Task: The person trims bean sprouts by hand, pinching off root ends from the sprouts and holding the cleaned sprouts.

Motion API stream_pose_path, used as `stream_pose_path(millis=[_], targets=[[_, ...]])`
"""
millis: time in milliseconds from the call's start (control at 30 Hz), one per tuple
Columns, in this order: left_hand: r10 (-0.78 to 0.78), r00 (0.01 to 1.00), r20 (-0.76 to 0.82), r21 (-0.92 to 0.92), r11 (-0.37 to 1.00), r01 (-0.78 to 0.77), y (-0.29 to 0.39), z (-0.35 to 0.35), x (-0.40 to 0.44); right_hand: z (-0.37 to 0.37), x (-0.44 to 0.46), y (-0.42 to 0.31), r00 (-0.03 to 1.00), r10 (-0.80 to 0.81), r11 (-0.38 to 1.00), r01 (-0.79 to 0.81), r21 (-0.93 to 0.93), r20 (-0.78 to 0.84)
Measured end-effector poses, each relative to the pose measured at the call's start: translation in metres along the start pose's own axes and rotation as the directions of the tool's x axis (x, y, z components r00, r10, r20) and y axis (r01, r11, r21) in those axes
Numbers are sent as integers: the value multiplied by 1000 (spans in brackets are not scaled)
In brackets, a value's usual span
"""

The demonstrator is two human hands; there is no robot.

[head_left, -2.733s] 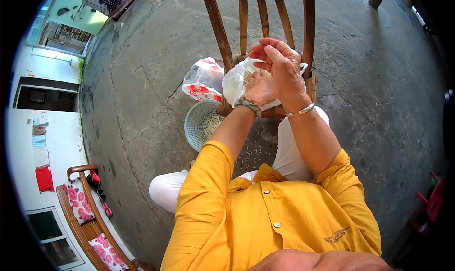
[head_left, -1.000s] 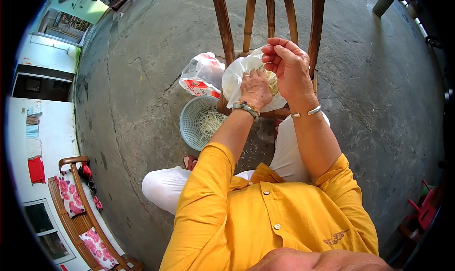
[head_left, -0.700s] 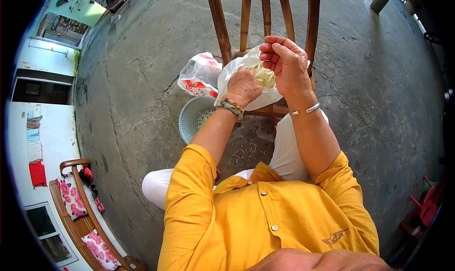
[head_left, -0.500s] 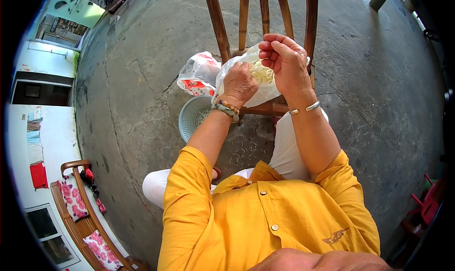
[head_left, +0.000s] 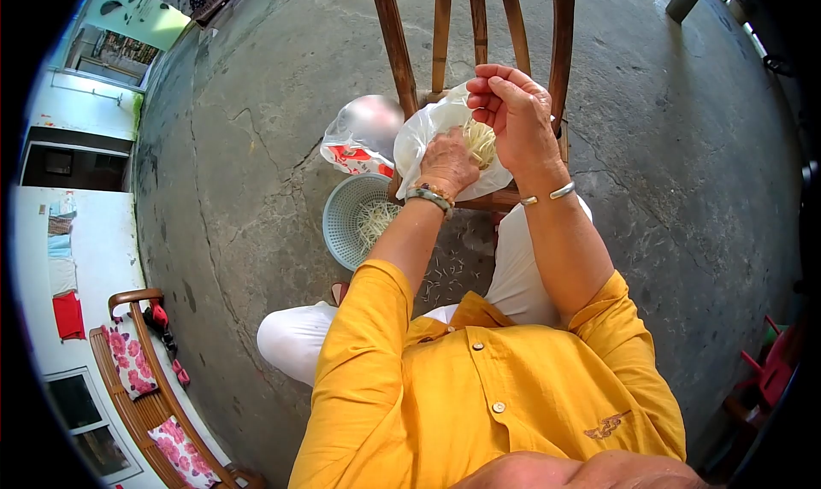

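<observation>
My left hand (head_left: 449, 160), with beaded bracelets at the wrist, reaches into an open white plastic bag (head_left: 412, 138). Its stretched fingers touch the pale bean sprouts (head_left: 481, 143) there, and the fingertips are partly hidden. Above the bag's right side, my right hand (head_left: 520, 117) is raised with its fingers curled and the thumb pressed toward them. Anything within that pinch is too small to make out. A grey-blue plastic colander (head_left: 342, 220) below left of the bag holds more thin pale sprouts (head_left: 375, 222).
The bag rests on a wooden chair (head_left: 499, 200) with upright slats. Left of it sits a red-and-white plastic bag (head_left: 359, 138). Small pale scraps (head_left: 449, 271) lie scattered on the concrete floor (head_left: 248, 181). A wooden bench (head_left: 141, 412) with floral cushions stands by the wall.
My left hand has moved down and to the right, from the bag's upper edge onto the sprouts. The colander's contents show more clearly. My right hand has barely moved.
</observation>
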State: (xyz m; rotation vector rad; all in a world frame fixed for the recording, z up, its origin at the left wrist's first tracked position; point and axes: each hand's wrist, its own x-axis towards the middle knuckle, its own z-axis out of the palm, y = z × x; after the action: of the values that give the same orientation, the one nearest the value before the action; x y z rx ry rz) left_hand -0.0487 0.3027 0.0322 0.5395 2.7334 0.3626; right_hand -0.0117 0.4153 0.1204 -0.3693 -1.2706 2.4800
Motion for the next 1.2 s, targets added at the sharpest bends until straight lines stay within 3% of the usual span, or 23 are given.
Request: stream_pose_path(millis=[100, 300, 467, 567, 767, 967, 1067, 1200], targets=[[24, 998, 57, 47, 999, -27, -3, -4, 3, -4, 1, 0, 1000, 7, 1000, -7, 15, -9], [193, 963, -190, 118, 978, -172, -27, -22, 3, -4, 2, 0, 1000, -3, 1000, 3, 13, 10], [235, 955, -182, -194, 943, -270, -29, -20, 3, -4, 0, -1, 1000, -14, 1000, 14, -7, 3], [263, 952, -157, -346, 888, -303, -35, -18, 5, -5, 0, 0, 1000, -17, 1000, 17, -21, -1], [151, 986, 74, -294, 948, -123, -33, -43, -4, -8, 7, 0, 999, -26, 999, 25, -39, -21], [224, 960, -165, -247, 933, -260, -53, -17, 5, -10, 11, 2, 996, -69, 980, 57, -191, -57], [256, 962, -97, -436, 858, -272, -49, -24, -4, -11, 14, 6, 995, -65, 963, 43, -266, -74], [210, 975, 70, -290, 940, -181, -51, -27, 0, -13, 16, 12, 995, -57, 931, 23, -365, -80]])
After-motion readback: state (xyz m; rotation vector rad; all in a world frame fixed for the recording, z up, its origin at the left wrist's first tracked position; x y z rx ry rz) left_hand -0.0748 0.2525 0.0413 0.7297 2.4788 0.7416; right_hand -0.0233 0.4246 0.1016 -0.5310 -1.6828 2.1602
